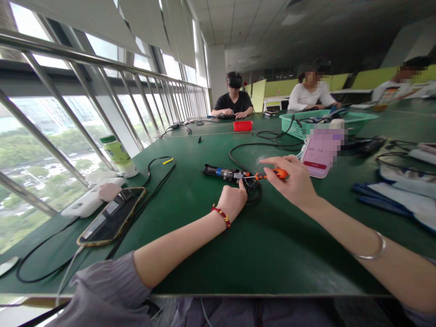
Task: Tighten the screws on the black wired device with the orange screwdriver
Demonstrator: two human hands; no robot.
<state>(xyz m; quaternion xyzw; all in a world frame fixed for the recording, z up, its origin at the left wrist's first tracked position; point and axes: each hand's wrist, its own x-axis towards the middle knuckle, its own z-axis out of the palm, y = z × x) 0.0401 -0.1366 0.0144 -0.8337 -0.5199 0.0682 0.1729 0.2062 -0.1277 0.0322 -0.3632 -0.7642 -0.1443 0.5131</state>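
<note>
A black tubular device (222,173) with a blue band lies on the green table (190,259), its right end opened up with wires around it. My left hand (233,200) is at that end, the index fingertip pressing on it and the other fingers curled, partly hidden. To the right, my right hand (293,179) has a screwdriver (281,173) with an orange and black handle in its fingers. The screwdriver lies nearly level, its thin shaft reaching left to the device near my left fingertip. The inner side of the right-hand grip is partly hidden.
A phone with a timer (318,154) leans near a green basket (293,129). Gloves (402,195) lie at right. On the left are another phone (112,218), a power bank (85,200) and a bottle (119,156). A red tray (243,126) and several people are beyond.
</note>
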